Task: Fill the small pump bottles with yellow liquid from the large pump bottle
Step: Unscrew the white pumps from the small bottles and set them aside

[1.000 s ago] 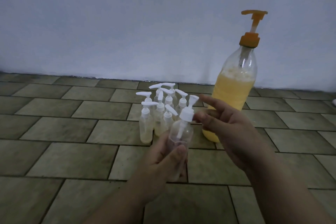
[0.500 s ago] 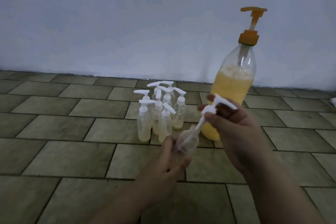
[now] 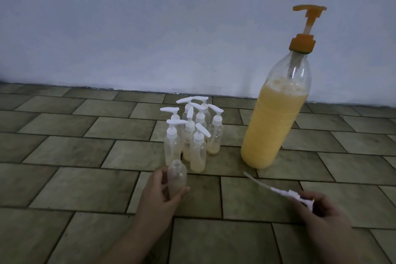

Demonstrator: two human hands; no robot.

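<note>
Change since the earlier frames: pump head now fully withdrawn from the small bottle; hands moved apart, right hand lowered and carried off to the right, left hand and bottle lowered toward the floor.

Tall clear plastic bottle of opaque yellow liquid with orange pump top [image 3: 276,122]: upright on the tiled floor [image 3: 64,178], ahead of the right hand, between the two hands but nearer the right. About two-thirds full, foam at the surface.

Cluster of small clear plastic pump bottles with white heads [image 3: 192,135]: standing just ahead of the left hand, several with a little pale liquid at the bottom.

Left hand [image 3: 162,197]: fingers and thumb wrapped round an uncapped small clear bottle [image 3: 177,176], upright, mouth open, just before the cluster.

Right hand [image 3: 321,212]: fingers curled round the removed white pump head with its long dip tube [image 3: 278,191], tube pointing toward the large bottle's base.

Handling note: likely next, bring the open mouth squarely under the orange spout and hold it upright; set the pump head aside with its tube off the floor, freeing that hand to press slowly.
</note>
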